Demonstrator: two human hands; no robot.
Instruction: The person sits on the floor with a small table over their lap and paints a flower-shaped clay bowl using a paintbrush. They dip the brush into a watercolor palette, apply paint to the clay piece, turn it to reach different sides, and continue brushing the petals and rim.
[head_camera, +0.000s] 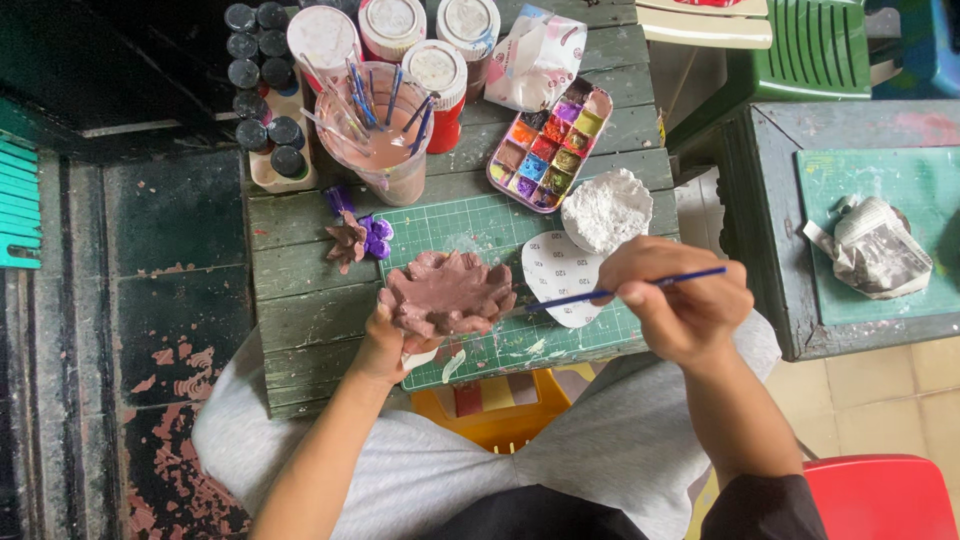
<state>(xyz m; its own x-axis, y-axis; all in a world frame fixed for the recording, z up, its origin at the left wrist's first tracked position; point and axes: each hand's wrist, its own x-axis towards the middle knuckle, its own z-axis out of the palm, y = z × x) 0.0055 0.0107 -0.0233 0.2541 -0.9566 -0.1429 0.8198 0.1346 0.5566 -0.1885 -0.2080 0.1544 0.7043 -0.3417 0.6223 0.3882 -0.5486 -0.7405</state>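
My left hand (385, 335) holds a brown, flower-shaped clay dish (447, 290) from below, just above the green cutting mat (480, 225). My right hand (680, 300) grips a thin blue paintbrush (620, 288), its tip pointing left and reaching the dish's right rim. A white heart-shaped paper (555, 270) lies on the mat under the brush. Beyond it sits a white unpainted clay dish (606, 208).
A pink paint palette (550, 145) with several colours, a cup of murky water holding brushes (375, 135), red-and-white paint jars (440, 75), small black-capped bottles (262, 90) and a small purple and brown clay flower (358, 238) stand on the green wooden table (300, 300). Crumpled newspaper (875, 250) lies on a side table.
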